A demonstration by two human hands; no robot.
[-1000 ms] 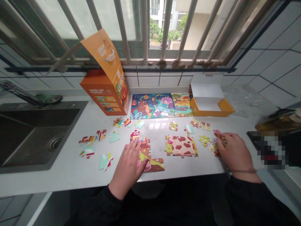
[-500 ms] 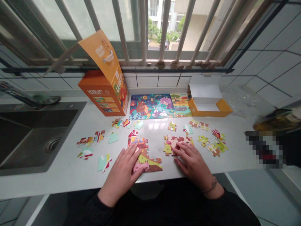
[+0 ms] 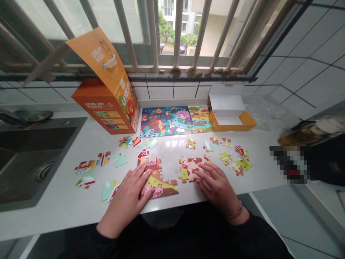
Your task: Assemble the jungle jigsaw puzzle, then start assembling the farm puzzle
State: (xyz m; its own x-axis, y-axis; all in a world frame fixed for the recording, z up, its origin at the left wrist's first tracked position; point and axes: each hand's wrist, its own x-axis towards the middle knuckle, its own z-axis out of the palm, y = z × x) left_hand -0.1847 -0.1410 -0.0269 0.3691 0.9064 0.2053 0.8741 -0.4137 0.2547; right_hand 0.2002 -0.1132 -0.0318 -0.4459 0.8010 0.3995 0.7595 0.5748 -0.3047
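Note:
My left hand [image 3: 128, 194] lies palm down with its fingers stretched out over the left edge of a joined farm puzzle section [image 3: 163, 183], which shows a red barn, a green slope and pink pigs. Part of that section is under the fingers. To its right, across a strip of bare counter, is a smaller joined section with a brown-spotted cow [image 3: 192, 164]. The fingertips of my right hand [image 3: 215, 181] rest on the cow section's right part, loosely bent and apart, covering that side. Both sections lie flat, separate from each other.
Loose puzzle pieces lie left [image 3: 85, 166] and right [image 3: 238, 162]. An orange puzzle box [image 3: 106, 108] stands beside the sink [image 3: 37, 158]. Behind are a finished animal puzzle [image 3: 172, 122], an open yellow box [image 3: 233, 122] and a clear plastic bag [image 3: 265, 111]. A bottle [image 3: 302, 133] stands right.
The view has swung slightly right. My left hand has drawn back a little leftward, baring more of the pigs. My right hand has shifted slightly right over the cow section.

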